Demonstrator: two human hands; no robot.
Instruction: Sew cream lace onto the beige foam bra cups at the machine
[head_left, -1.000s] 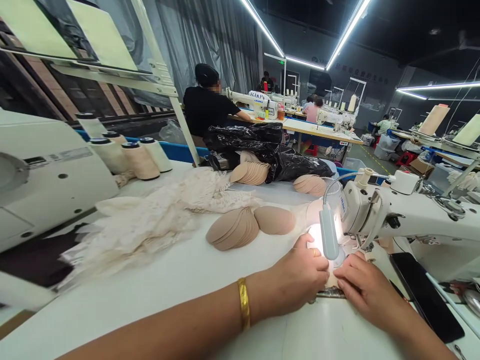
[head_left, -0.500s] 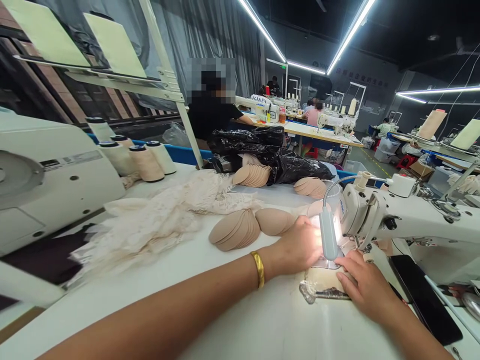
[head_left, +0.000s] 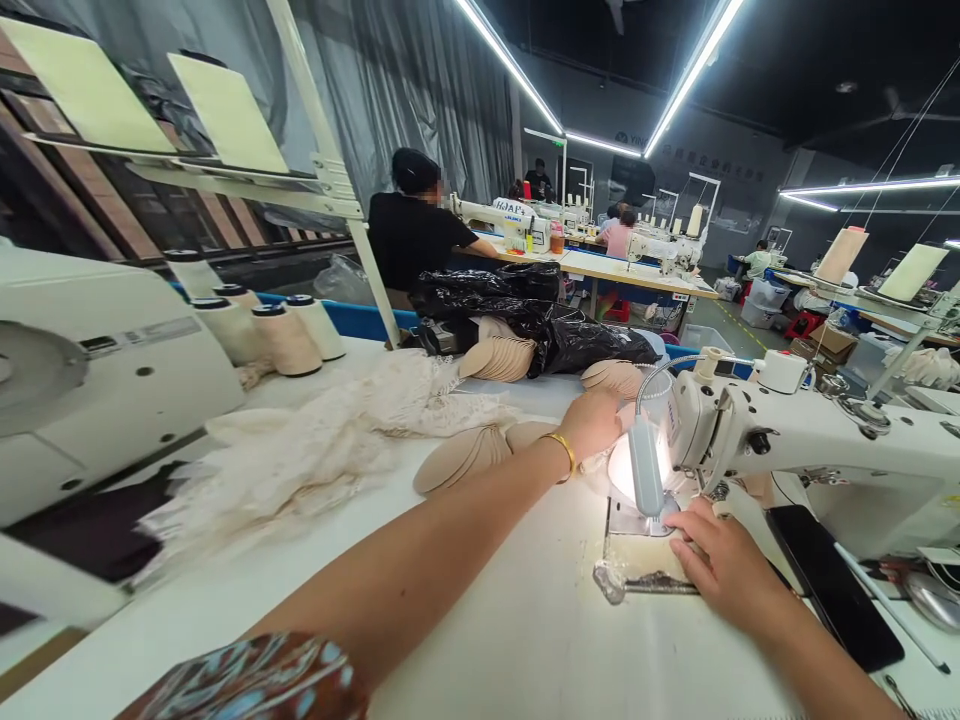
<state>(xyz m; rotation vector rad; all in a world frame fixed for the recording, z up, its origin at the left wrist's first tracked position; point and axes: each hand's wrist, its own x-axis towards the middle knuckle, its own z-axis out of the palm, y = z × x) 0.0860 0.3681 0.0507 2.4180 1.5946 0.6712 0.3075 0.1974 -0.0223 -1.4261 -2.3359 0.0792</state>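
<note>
My left hand (head_left: 591,424), with a gold bangle at the wrist, reaches across the beige oval cup pads to the far side of the sewing machine's lamp (head_left: 646,468). Its fingertips meet the edge of a pad there, but their grip is largely hidden. Under the light, a pale, brightly lit pad (head_left: 621,470) lies beside the needle area. My right hand (head_left: 716,550) rests by the metal needle plate (head_left: 628,518), thumb and fingers apart, with nothing visible in it. The white sewing machine (head_left: 795,425) stands above and behind that hand. Fanned pads (head_left: 457,462) lie left of my left forearm.
Cream lace (head_left: 322,430) spreads over the left of the table, near thread cones (head_left: 285,340). More pads (head_left: 499,358) sit before black plastic bags (head_left: 592,335). A phone (head_left: 832,585) lies at right. A co-worker in black (head_left: 412,225) sits at another machine.
My left hand has moved away from beside the needle area, farther back toward the pads behind the lamp. My right hand stays nearly in place. The view has shifted slightly.
</note>
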